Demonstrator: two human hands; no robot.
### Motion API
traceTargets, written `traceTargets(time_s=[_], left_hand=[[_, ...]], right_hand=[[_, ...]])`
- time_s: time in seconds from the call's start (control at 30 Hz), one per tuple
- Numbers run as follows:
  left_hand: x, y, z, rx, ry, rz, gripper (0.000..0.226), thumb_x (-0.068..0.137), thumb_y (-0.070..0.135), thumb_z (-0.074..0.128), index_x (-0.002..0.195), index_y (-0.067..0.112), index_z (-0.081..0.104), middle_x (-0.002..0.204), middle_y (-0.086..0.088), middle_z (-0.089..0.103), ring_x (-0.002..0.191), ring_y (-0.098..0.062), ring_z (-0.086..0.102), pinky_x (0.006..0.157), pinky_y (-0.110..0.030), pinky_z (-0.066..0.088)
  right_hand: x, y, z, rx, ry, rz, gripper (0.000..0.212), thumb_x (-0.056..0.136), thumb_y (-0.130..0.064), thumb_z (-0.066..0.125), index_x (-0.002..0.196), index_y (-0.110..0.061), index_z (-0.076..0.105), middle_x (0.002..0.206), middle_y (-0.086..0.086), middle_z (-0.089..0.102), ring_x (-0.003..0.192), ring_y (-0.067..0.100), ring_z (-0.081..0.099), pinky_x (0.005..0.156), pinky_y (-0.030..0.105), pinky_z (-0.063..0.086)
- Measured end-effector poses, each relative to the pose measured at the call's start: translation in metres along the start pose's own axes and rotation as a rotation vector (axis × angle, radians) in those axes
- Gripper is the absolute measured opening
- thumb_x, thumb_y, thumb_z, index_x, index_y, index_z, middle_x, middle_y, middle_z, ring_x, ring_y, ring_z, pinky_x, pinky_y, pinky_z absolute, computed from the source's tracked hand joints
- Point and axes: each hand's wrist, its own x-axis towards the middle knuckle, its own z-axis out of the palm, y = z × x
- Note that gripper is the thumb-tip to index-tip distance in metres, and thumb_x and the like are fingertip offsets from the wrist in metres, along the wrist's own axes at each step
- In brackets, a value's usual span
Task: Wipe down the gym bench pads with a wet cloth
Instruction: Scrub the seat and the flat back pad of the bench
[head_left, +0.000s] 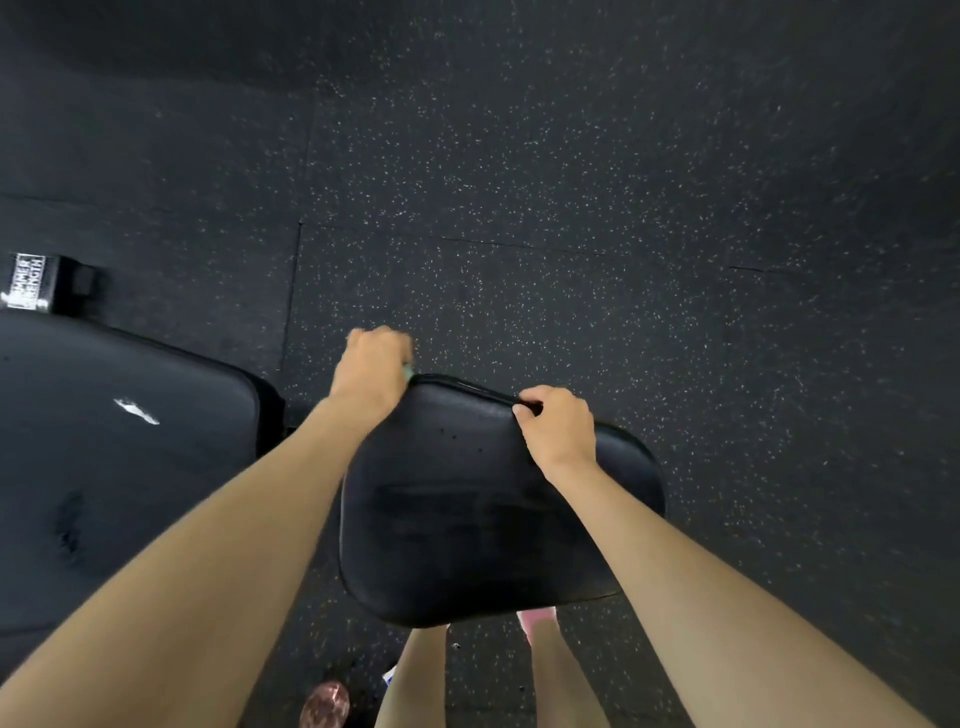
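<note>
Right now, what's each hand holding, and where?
Right hand grips the seat pad by its far edge; left hand seems to clutch a greenish cloth.

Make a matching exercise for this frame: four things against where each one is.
1 left hand
2 right hand
3 larger pad
4 white label

a grips the small pad's far edge
b far left, beyond the larger pad
c at the small pad's far left corner, with green cloth
d left of the small pad

Pairs: 1-c, 2-a, 3-d, 4-b.
</note>
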Motion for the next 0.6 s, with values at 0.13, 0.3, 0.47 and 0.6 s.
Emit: traceTargets(time_s=[0.13,0.3,0.47,0.6], left_hand=[[-0.01,-0.063,-0.016,-0.189,0.03,-0.247,0.019,0.082,0.0,0.064,0.098,0.008,0.071,0.098,-0.014,0.069,0.092,-0.03,0.062,0.079,-0.031,0.049],[0.002,-0.01,0.002,-0.313,0.073,0.027,0.024,0.082,0.007,0.069,0.105,0.011,0.071,0.103,-0.011,0.066,0.097,-0.025,0.059,0.084,-0.021,0.038],[0.014,0.053,0.018,-0.108,-0.203,0.404,0.024,0.087,0.01,0.059,0.109,0.014,0.067,0.108,-0.005,0.059,0.103,-0.025,0.048,0.092,-0.028,0.038],[0.027,0.037,0.015,-0.05,-0.342,0.435,0.032,0.084,-0.003,0.051,0.105,0.014,0.069,0.107,-0.006,0.062,0.099,-0.025,0.054,0.09,-0.037,0.045]], right_hand=[[0.003,-0.012,0.01,0.039,0.025,-0.01,0.025,0.094,-0.017,0.057,0.116,-0.016,0.069,0.114,0.002,0.07,0.112,0.023,0.058,0.101,0.034,0.041],[0.003,-0.022,0.012,0.081,0.033,0.033,0.023,0.094,-0.015,0.057,0.112,-0.016,0.071,0.112,0.002,0.07,0.111,0.022,0.059,0.097,0.031,0.044],[0.005,-0.03,0.012,0.031,0.011,0.078,0.021,0.094,-0.016,0.057,0.109,-0.014,0.072,0.106,0.008,0.071,0.107,0.029,0.059,0.091,0.036,0.045],[0.005,-0.032,0.013,0.044,0.01,0.096,0.026,0.097,-0.012,0.048,0.109,-0.01,0.071,0.108,0.01,0.069,0.108,0.031,0.056,0.087,0.037,0.046]])
